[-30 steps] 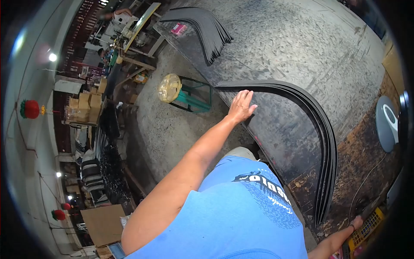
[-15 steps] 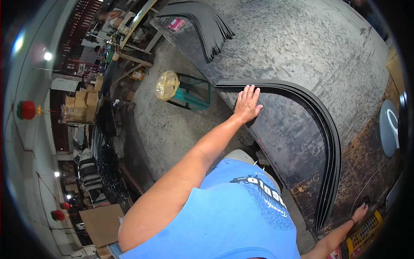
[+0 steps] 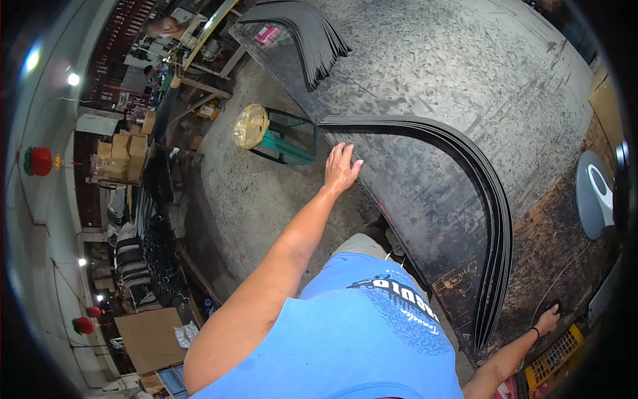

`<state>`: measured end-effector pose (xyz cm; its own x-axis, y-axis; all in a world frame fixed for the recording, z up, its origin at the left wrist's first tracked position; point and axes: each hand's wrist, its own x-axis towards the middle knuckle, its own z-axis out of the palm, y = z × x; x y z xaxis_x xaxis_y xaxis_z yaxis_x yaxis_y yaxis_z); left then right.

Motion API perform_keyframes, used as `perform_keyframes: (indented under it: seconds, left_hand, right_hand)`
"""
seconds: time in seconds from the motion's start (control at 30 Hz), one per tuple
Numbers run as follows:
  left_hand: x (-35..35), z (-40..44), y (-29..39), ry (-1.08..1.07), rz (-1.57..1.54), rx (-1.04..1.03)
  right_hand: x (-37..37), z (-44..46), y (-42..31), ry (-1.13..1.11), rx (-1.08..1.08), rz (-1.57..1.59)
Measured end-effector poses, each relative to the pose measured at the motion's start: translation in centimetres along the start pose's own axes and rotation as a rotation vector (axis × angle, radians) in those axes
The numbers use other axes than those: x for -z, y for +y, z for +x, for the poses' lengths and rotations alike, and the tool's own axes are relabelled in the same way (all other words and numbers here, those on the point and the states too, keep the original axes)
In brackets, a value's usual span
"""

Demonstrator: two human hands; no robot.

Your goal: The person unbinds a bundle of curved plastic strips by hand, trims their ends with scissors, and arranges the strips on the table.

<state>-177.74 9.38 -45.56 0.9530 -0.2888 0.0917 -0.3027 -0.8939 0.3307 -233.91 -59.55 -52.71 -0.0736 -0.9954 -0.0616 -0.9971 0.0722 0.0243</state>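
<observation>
The left hand [image 3: 341,171], loosely spread, has drawn back from the curved stack of thin black strips [image 3: 498,206], now lying untouched on the scratched dark-grey table [image 3: 412,193]; the right hand's [image 3: 547,320] grip I cannot tell.

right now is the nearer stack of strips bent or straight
Bent: the nearer stack sweeps across the table in one wide curve.

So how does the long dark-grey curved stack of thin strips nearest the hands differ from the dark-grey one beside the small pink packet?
The near stack makes a slim, fairly even band; the far stack fans into a broad, ragged end. The near stack also looks clearly longer in this view than the far stack. Both are dark grey, bent in a curve, and lie on the scuffed work table.
</observation>
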Motion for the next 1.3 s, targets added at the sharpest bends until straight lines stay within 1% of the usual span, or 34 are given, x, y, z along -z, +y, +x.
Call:
perform_keyframes:
  seconds: [0.03,0.07,0.1,0.13,0.17,0.2,0.23,0.27,0.3,0.33,0.37,0.4,0.43,0.47,0.5,0.53,0.57,0.6,0.63,0.7,0.77,0.8,0.83,0.9,0.93,0.97,1.03,1.17,1.3]
  left_hand:
    - [0.3,-0.5,-0.3,0.001,0.000,0.001]
    - [0.5,-1.0,-0.4,0.002,-0.024,0.069]
    - [0.6,-1.3,-0.5,0.005,-0.050,0.136]
    - [0.3,-1.6,-0.7,0.082,0.005,0.120]
    - [0.6,-1.5,-0.3,0.085,0.004,0.121]
    - [0.9,-1.4,0.2,0.103,-0.042,0.067]
    - [1.3,-1.3,0.8,0.118,-0.089,0.013]
    - [1.4,-0.8,1.5,0.114,-0.096,0.011]
    - [1.3,0.2,2.4,0.127,-0.137,-0.079]
    - [1.1,1.5,3.2,0.144,-0.178,-0.170]
    - [0.8,3.0,4.0,0.144,-0.189,-0.173]
    - [0.3,4.6,4.9,0.176,-0.204,-0.232]
    - [0.0,6.1,5.6,0.208,-0.220,-0.291]
    - [-0.1,7.4,6.2,0.203,-0.236,-0.296]
    - [-0.2,8.7,7.0,0.195,-0.188,-0.331]
    - [-0.3,9.8,7.6,0.190,-0.140,-0.370]
    - [-0.4,10.5,7.9,0.183,-0.162,-0.388]
    - [-0.4,11.1,8.0,0.114,-0.131,-0.445]
    - [-0.5,11.8,7.9,0.044,-0.101,-0.507]
    - [-0.6,13.0,7.3,-0.040,-0.090,-0.596]
    - [-0.2,13.6,6.9,-0.094,-0.095,-0.652]
    - [-0.4,14.1,6.3,-0.103,-0.073,-0.727]
    - [-0.6,14.8,6.2,-0.112,-0.087,-0.747]
    - [-0.6,15.6,5.4,-0.093,-0.106,-0.856]
    - [-0.3,16.0,5.1,-0.171,-0.064,-0.872]
    - [-0.3,16.1,4.9,-0.185,-0.066,-0.878]
    - [-0.4,16.6,4.9,-0.214,-0.141,-0.905]
    - [-0.8,17.2,4.7,-0.244,-0.208,-0.930]
    - [-0.6,17.4,4.9,-0.253,-0.210,-0.936]
  right_hand:
    - [-0.7,1.2,1.0,0.066,0.004,-0.057]
    - [-1.1,2.0,1.7,0.132,0.009,-0.115]
    - [-0.4,1.9,1.3,0.134,0.009,-0.113]
    - [2.5,0.0,-0.8,-0.055,-0.101,0.067]
    - [4.1,-1.0,-2.1,-0.244,-0.210,0.246]
    - [3.9,-0.5,-1.9,-0.242,-0.208,0.247]
    - [3.4,0.2,-1.5,-0.286,-0.255,0.381]
    - [3.5,0.5,-0.9,-0.326,-0.303,0.513]
    - [4.7,-0.1,-1.0,-0.317,-0.306,0.510]
    - [6.5,-1.3,-1.8,-0.335,-0.377,0.516]
    - [7.9,-2.5,-2.4,-0.353,-0.447,0.523]
    - [8.9,-3.3,-2.1,-0.341,-0.450,0.524]
    - [9.8,-4.1,-1.3,-0.283,-0.448,0.711]
    - [10.9,-5.2,-0.7,-0.220,-0.443,0.895]
    - [11.6,-6.6,-0.4,-0.198,-0.450,0.894]
    - [11.9,-8.4,-0.1,-0.161,-0.359,1.104]
    - [12.8,-11.2,-0.2,-0.117,-0.263,1.310]
    - [14.1,-14.2,-0.7,-0.161,-0.131,1.398]
    - [15.9,-18.2,-2.8,-0.199,0.004,1.477]
    - [18.0,-25.3,-7.1,-0.466,0.094,1.928]
    - [18.8,-33.2,-13.6,-0.506,-0.039,2.107]
    - [18.1,-36.1,-15.7,-0.666,0.054,2.038]
    - [17.2,-38.9,-18.1,-0.834,0.139,1.962]
    - [16.8,-45.1,-25.1,-1.130,0.184,1.942]
    - [16.4,-47.8,-28.0,-1.219,0.146,1.901]
    - [15.7,-50.1,-30.3,-1.308,0.106,1.854]
    - [13.2,-53.2,-33.5,-1.573,0.014,1.865]
    - [9.0,-57.3,-38.2,-1.811,0.015,1.787]
    - [7.7,-59.0,-40.9,-1.878,0.005,1.834]
